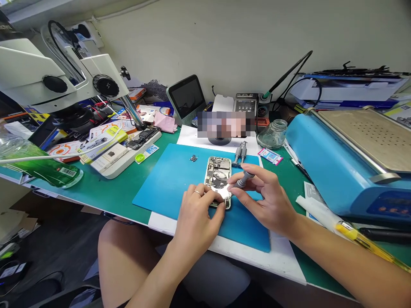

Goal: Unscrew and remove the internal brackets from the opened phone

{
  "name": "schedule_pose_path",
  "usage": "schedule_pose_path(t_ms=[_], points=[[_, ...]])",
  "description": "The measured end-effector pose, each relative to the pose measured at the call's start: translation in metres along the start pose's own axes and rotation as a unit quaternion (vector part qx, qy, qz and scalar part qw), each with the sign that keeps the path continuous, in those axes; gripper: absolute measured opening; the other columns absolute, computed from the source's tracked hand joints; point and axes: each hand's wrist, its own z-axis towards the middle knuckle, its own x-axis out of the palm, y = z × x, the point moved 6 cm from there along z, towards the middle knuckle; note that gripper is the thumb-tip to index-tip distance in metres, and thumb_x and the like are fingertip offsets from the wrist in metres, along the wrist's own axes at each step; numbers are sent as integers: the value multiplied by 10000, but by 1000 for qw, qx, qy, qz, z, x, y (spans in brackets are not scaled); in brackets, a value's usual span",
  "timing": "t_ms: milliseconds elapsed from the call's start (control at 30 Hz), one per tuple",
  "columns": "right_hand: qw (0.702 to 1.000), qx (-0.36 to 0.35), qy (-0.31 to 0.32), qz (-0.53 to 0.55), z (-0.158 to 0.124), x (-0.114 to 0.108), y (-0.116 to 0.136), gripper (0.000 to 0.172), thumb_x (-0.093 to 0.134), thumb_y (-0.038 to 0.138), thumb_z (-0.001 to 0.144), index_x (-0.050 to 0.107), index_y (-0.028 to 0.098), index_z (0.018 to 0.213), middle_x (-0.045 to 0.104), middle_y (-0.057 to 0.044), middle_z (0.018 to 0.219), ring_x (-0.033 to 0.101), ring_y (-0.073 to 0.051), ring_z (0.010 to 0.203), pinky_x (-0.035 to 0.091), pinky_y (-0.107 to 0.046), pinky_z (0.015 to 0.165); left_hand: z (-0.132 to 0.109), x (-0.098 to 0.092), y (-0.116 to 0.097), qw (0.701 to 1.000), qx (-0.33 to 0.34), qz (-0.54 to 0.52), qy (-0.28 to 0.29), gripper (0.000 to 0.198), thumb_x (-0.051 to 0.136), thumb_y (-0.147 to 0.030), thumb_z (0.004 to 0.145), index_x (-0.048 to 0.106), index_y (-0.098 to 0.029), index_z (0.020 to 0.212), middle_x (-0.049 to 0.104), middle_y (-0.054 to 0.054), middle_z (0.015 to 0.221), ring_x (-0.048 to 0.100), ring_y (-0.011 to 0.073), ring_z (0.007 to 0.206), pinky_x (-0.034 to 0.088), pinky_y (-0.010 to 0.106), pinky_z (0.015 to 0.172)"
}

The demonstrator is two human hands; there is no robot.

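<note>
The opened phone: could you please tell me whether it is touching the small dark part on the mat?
Apart: the head view shows blue mat between the opened phone and the small dark part.

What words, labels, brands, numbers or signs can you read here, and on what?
None is clear enough to quote.
Green bottle: barcode label, lettering too small.
Pink-edged card: print too small.
Blue-and-white card: print blurred.
Microscope knob: white mark, unclear.
Opened phone, grey-handled tool: no readable text.
</note>
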Motion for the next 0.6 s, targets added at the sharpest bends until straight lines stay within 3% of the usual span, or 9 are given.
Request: schedule_pose_path(t_ms=[300,600], points=[[1000,-4,-4,1,1,-1,-1,651,645,61,976,393,366,1493,686,-5,1067,756,-149,921,695,-300,785,-9,-6,-2,998,37,6,-44,85,591,-180,970,661,-228,962,660,30,954,565,219,909,460,366,797],[1000,6,-10,-5,0,-3,-4,632,601,83,1006,374,377,1517,684,-20,1114,757,-155,948,695,-327,833,-35,-5,-4,988,100,61,-96,276,602,-208,990,706,-200,1246,663,73,1001,540,230,901,438,387,823]])
